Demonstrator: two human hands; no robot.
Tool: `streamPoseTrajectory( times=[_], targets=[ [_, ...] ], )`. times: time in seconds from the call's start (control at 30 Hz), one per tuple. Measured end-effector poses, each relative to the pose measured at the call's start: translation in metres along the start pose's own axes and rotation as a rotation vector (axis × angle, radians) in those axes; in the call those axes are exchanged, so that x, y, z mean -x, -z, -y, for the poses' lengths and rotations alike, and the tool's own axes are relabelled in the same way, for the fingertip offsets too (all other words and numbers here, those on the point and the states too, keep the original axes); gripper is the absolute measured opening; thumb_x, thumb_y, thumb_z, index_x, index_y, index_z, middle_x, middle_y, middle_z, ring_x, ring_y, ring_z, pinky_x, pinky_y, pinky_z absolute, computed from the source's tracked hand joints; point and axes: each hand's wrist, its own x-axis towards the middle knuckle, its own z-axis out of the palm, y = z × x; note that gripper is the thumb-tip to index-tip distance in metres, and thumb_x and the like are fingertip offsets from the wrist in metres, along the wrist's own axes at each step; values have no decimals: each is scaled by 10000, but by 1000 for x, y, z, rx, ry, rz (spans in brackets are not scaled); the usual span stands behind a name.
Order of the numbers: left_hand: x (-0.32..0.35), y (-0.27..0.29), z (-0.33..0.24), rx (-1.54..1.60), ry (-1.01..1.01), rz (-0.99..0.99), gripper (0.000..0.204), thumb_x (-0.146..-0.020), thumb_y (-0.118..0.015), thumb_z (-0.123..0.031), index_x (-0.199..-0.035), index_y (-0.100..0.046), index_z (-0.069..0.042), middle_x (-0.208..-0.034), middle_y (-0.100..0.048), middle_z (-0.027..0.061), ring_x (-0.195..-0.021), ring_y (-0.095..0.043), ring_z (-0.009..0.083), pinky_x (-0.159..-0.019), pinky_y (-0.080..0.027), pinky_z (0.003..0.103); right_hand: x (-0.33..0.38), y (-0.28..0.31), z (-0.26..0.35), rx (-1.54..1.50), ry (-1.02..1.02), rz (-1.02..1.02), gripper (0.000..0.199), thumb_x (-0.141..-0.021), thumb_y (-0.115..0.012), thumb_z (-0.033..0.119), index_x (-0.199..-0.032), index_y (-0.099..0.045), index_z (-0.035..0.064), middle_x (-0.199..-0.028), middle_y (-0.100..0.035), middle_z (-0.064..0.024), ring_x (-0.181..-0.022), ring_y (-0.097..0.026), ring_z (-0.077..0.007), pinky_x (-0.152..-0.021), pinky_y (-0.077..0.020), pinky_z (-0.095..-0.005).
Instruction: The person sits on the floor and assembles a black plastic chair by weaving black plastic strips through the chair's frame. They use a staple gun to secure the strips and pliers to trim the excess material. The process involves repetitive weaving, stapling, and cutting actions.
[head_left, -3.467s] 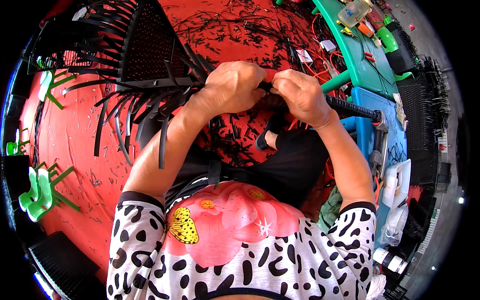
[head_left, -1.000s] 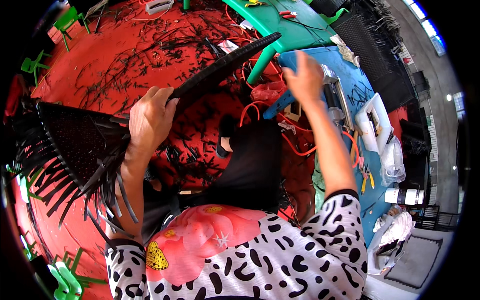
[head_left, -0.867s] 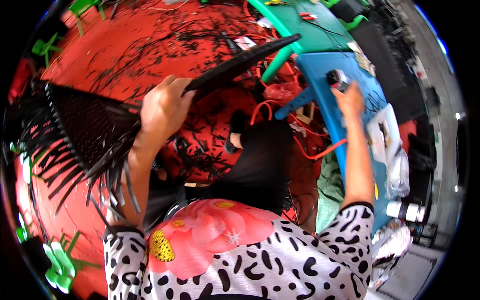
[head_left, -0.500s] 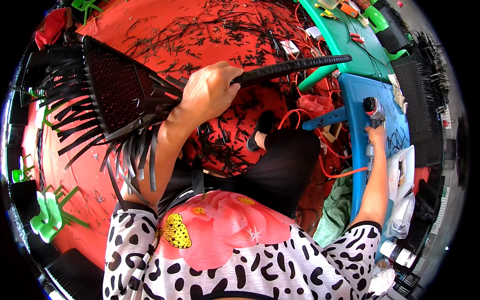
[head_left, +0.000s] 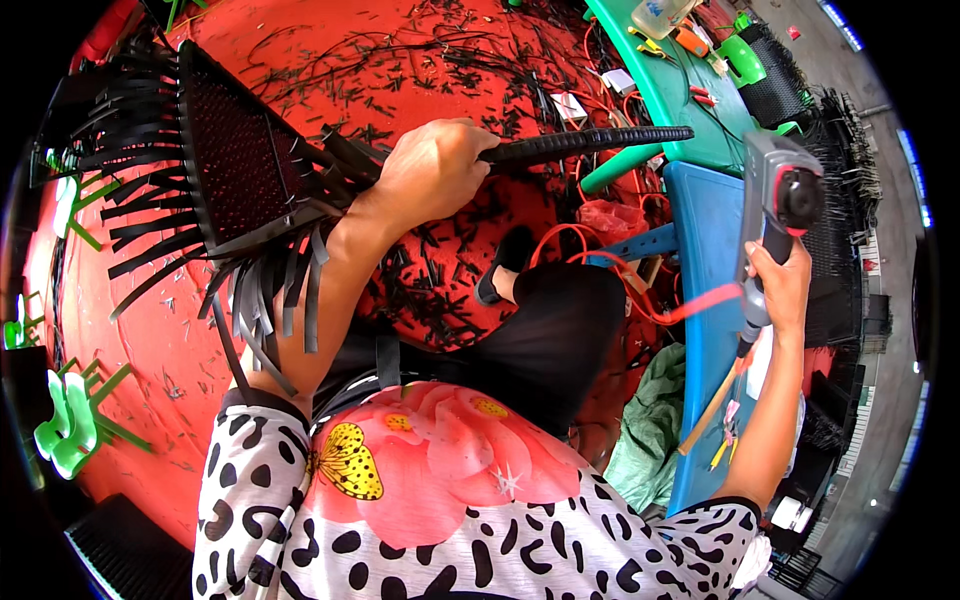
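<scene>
Gripping the black woven panel [head_left: 240,170] closes the left hand [head_left: 430,170]; right hand [head_left: 780,285] clasps a grey power tool [head_left: 780,195].

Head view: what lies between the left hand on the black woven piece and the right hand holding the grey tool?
In the head view, between left hand and right hand: orange cord, blue table edge, black scraps on red floor.

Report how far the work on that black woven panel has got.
Done: mesh centre of the black woven panel is closed, and cut strips litter the red floor. In hand: left hand holds the panel's rod; right hand grips a grey power tool. Left: loose strip ends hang unfinished.
</scene>
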Motion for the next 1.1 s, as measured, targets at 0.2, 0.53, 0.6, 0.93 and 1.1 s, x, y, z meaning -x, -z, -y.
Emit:
streamPoseTrajectory(
  times=[0.2,0.53,0.6,0.93,1.1],
  targets=[
    [6,2,5,20,37,-33,292,-726,-615,-95,-993,-647,17,-941,-642,189,-903,-604,361,-794,-479,403,29,-50,88,-455,18,334,150,-732,-676,150,-754,-594,27,-641,-580,-11,-547,-542,-84,-527,-434,-228],
    [2,-1,1,44,14,11,287,-722,-628,-91,-986,-655,18,-959,-646,192,-929,-605,361,-818,-484,416,55,-109,95,-732,-155,653,132,-732,-683,67,-807,-585,22,-700,-571,-31,-580,-578,-121,-552,-472,-264],
    [3,-1,1,33,24,14,287,-726,-625,-92,-988,-652,20,-967,-645,192,-932,-604,361,-816,-484,418,57,-112,97,-734,-165,638,132,-732,-682,70,-804,-583,22,-698,-571,-30,-579,-576,-118,-552,-472,-265],
    [2,1,1,-1,55,53,287,-735,-614,-95,-1008,-659,-17,-954,-645,189,-930,-605,358,-806,-485,423,54,-119,99,-656,-163,634,167,-707,-685,117,-776,-576,11,-688,-562,-60,-569,-572,-147,-544,-461,-283],
    [1,-1,3,19,33,22,269,-732,-613,-92,-987,-662,-26,-917,-643,193,-903,-605,369,-782,-487,434,55,-120,102,-682,-195,625,175,-700,-692,115,-781,-578,10,-682,-561,-58,-567,-572,-148,-543,-463,-283]
  ],
)
